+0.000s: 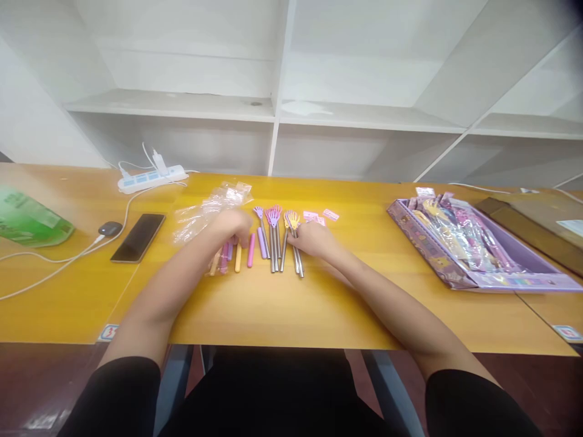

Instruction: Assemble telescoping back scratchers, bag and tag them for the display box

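Note:
Several back scratchers (274, 233) with purple, pink and yellow claw heads and silver rods lie side by side on the table. At their right side my right hand (314, 238) is closed, its fingertips at the rods of a yellow back scratcher (295, 221). My left hand (237, 226) is curled, fingers down, over loose coloured handles; what it holds is hidden. Just below it lie a yellow handle (238, 259) and a pink handle (251, 250). A purple handle (262, 243) rests between my hands, beside the rods.
Clear plastic bags (209, 209) lie behind my left hand, pink cards (314, 217) behind my right. A purple display box (437, 261) of wrapped back scratchers stands right, beside cardboard (523, 224). Leftward are a phone (138, 238), power strip (152, 178), cables and green packet (31, 218).

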A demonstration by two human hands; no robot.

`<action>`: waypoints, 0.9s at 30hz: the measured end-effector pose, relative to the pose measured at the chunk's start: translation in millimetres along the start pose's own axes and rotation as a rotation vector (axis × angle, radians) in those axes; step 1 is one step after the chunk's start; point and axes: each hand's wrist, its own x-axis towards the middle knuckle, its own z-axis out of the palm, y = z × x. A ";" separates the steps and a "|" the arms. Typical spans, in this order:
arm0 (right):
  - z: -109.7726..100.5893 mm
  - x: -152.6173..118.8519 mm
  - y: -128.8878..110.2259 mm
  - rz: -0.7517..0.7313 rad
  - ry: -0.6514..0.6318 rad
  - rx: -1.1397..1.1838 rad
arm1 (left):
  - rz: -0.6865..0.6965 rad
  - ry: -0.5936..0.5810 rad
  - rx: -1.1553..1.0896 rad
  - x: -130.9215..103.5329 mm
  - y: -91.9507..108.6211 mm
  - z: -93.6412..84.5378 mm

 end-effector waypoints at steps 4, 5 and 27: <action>4.2 7.5 6.4 -0.012 -0.032 0.087 | 0.011 -0.017 0.019 2.2 -0.1 0.1; 5.3 9.5 8.5 -0.020 -0.045 0.118 | 0.021 -0.017 0.024 2.6 -1.0 -0.3; -162.5 -99.1 14.6 -0.774 0.748 1.477 | 0.943 0.957 -0.881 -140.7 -9.1 -8.6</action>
